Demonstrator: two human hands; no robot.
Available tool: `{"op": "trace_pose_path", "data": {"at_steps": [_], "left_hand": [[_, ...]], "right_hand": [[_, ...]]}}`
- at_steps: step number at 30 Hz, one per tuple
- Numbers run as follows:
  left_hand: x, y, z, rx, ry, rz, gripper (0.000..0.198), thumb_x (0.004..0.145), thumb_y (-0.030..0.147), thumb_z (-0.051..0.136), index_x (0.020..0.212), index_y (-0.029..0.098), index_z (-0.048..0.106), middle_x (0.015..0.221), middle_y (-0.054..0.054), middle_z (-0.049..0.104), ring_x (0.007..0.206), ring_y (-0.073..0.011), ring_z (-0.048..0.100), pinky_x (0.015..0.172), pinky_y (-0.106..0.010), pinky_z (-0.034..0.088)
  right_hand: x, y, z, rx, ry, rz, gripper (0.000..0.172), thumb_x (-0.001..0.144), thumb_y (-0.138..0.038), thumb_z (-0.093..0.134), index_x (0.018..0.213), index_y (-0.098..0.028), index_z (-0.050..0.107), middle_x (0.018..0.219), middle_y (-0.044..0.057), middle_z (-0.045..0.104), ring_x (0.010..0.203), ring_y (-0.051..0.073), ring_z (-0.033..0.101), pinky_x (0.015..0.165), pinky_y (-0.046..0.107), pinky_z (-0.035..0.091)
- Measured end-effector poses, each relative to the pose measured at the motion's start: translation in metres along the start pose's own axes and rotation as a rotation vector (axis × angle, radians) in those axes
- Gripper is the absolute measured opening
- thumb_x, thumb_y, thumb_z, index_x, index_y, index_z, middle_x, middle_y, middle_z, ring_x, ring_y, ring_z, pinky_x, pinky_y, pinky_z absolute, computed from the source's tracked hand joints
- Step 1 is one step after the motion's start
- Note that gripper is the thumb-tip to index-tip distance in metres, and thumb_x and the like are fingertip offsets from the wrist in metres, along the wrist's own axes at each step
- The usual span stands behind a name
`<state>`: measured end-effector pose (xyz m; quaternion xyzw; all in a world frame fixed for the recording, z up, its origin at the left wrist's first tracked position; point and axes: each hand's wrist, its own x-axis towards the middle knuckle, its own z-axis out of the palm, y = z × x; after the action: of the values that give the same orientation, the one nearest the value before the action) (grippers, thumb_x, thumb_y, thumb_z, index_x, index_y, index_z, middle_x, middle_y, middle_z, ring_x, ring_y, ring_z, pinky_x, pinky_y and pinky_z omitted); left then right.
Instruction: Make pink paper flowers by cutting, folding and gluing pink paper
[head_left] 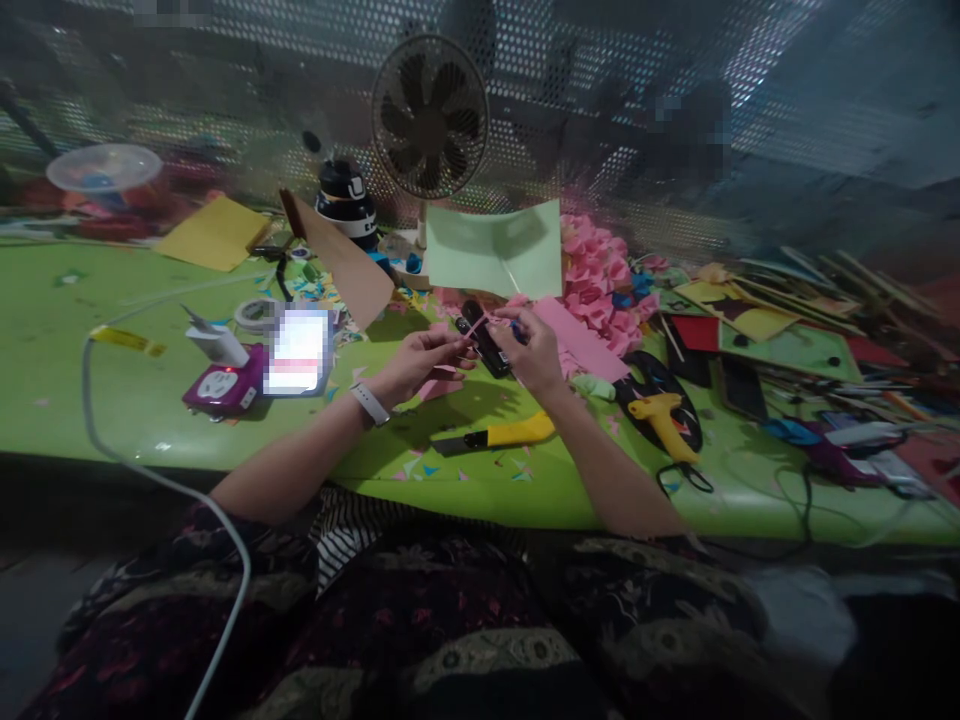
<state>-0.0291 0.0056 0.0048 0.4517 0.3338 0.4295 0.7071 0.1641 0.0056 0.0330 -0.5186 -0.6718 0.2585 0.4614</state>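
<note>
My left hand [429, 362], with a white band on its wrist, has thumb and fingers pinched at one end of a thin pink paper strip [477, 324]. The other end runs to my right hand [531, 350], whose bent fingers close on it. Just beneath and between the hands lies a black stapler-like tool [491, 350]. Pink paper [441, 386] shows under my left fingers. A larger pink sheet [581, 338] lies right of my right hand. Nearer the table edge rests a yellow cutter knife [517, 431].
A lit phone [298, 350] and a purple power box [226, 385] stand left. Behind are a fan [430, 118], a green sheet [495, 248] and pink paper flowers [596, 285]. A yellow glue gun [666, 420] lies right. A white cable [225, 510] crosses the table edge.
</note>
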Motion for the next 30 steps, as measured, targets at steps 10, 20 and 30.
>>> {"op": "trace_pose_path", "data": {"at_steps": [10,20,30], "left_hand": [[0.000,0.005,-0.003,0.040,-0.015,0.102,0.026,0.082,0.030,0.076,0.100,0.012,0.070,0.085,-0.005,0.073,0.072,-0.0115,0.070,0.067,-0.024,0.060],[0.001,0.002,-0.006,0.061,-0.020,0.123,0.031,0.071,0.030,0.084,0.094,0.012,0.074,0.094,-0.009,0.076,0.077,-0.0159,0.074,0.059,-0.021,0.058],[0.004,-0.003,-0.006,0.070,0.002,0.167,0.039,0.068,0.039,0.086,0.095,0.013,0.076,0.092,-0.010,0.077,0.070,-0.0141,0.073,0.056,-0.021,0.058]], "right_hand": [[-0.009,-0.002,0.005,-0.530,-0.193,-0.126,0.056,0.098,-0.060,0.030,0.071,-0.019,0.057,0.072,0.006,0.059,0.061,0.016,0.047,0.056,0.029,0.026],[-0.004,0.002,0.002,-0.374,-0.237,-0.114,0.074,0.092,-0.075,0.025,0.063,-0.017,0.060,0.062,0.006,0.061,0.056,0.015,0.051,0.054,0.029,0.030],[-0.006,-0.001,0.002,-0.273,-0.298,-0.097,0.075,0.088,-0.081,0.029,0.060,-0.018,0.060,0.059,0.005,0.060,0.054,0.015,0.052,0.056,0.028,0.033]]}}
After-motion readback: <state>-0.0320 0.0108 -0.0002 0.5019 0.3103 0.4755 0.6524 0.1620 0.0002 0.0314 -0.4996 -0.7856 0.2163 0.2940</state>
